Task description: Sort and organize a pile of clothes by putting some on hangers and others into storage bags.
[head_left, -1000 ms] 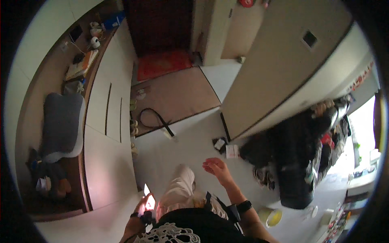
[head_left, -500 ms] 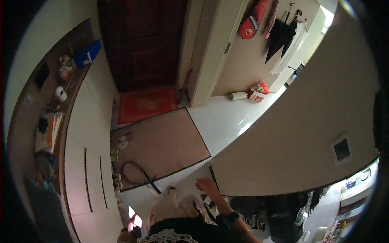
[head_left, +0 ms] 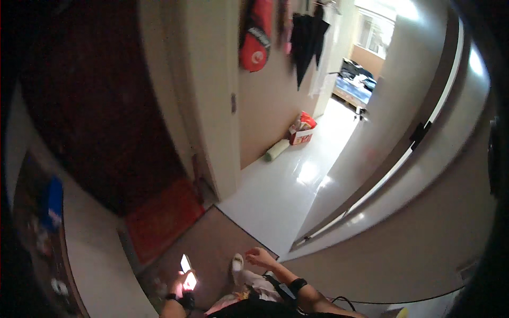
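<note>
At the lower left, my left hand is closed around a phone, whose screen glows so white that no detail shows. A dark band circles that wrist. My right hand hangs in front of my body, loosely bent with its fingers apart, and holds nothing. A dark band sits on the right forearm. Below the right hand, my light shoe is on the brown mat.
A red doormat lies before the dark door. Past the door frame, a white tiled passage holds a box of bags and a pale green roll. A black umbrella and red racket bag hang there. A cabinet stands left.
My view has turned right and moved forward, toward the passage. The phone in my left hand has come up further into view. My right hand stays in front of me, empty.
</note>
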A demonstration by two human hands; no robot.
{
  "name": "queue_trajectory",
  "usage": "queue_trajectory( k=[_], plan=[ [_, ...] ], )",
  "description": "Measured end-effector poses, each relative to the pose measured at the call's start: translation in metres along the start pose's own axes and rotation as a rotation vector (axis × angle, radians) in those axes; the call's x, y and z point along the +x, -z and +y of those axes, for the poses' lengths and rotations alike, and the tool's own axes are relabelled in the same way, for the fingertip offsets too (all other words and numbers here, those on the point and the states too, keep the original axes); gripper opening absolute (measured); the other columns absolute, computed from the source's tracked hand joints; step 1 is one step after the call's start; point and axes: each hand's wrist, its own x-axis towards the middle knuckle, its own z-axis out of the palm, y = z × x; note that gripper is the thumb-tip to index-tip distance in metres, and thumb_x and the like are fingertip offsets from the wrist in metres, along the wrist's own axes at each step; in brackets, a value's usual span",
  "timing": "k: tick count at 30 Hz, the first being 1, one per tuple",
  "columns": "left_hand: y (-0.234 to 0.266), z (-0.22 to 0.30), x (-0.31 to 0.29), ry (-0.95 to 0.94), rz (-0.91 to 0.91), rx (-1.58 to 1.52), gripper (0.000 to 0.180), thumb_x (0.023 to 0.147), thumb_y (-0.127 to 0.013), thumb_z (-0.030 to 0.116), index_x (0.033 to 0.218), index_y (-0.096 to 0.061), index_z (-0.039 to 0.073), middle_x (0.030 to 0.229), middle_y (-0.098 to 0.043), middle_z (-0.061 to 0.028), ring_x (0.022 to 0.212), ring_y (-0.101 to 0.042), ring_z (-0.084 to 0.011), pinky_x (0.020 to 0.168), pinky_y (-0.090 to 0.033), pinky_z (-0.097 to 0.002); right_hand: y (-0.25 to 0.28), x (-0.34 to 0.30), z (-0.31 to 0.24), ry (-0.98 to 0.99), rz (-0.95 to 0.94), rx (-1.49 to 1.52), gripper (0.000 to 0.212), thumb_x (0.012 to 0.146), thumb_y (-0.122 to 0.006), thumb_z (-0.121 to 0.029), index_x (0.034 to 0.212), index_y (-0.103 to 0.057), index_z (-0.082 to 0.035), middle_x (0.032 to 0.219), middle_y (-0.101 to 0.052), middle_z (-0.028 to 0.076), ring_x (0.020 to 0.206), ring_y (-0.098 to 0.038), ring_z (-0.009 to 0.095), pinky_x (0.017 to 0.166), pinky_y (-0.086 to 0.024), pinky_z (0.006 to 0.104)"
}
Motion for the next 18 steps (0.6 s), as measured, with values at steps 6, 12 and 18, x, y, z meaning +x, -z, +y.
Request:
queue_trajectory(
  k=[6, 12, 18],
  plan=[
    [0.017, 0.093, 0.086, 0.098, -0.170, 0.189, 0.051, 0.061, -0.068, 0.052, 0.072, -0.055, 0.004, 0.060, -0.053, -0.0079, 0.042, -0.050, -0.0202, 0.043, -0.046, -0.0336, 0.076, 0.109, -0.082, 0.005, 0.032, 0.044, 0.029, 0.084, -0.054, -0.018, 0.105, -0.055, 0.002, 0.092, -0.062, 0.009, 0.081, -0.059, 0.015, 0.070, -0.048, 0.0274],
    [-0.050, 0.273, 0.104, 0.099, -0.121, 0.486, 0.048, 0.074, -0.060, 0.048, 0.057, -0.059, 0.003, 0.049, -0.052, -0.0043, 0.045, -0.051, -0.0156, 0.043, -0.039, -0.0270, 0.184, 0.192, -0.126, -0.072, 0.107, 0.494, 0.031, 0.088, -0.052, -0.021, 0.112, -0.051, -0.002, 0.102, -0.059, 0.010, 0.094, -0.057, 0.017, 0.081, -0.046, 0.0295],
    [-0.154, 0.449, 0.229, -0.028, -0.348, 0.787, 0.045, 0.070, -0.064, 0.048, 0.061, -0.060, 0.004, 0.051, -0.053, -0.0029, 0.043, -0.048, -0.0131, 0.042, -0.037, -0.0269, 0.304, 0.308, -0.143, -0.146, 0.244, 0.517, 0.032, 0.087, -0.054, -0.024, 0.112, -0.051, -0.003, 0.101, -0.059, 0.009, 0.092, -0.057, 0.017, 0.081, -0.046, 0.0288]
  ],
)
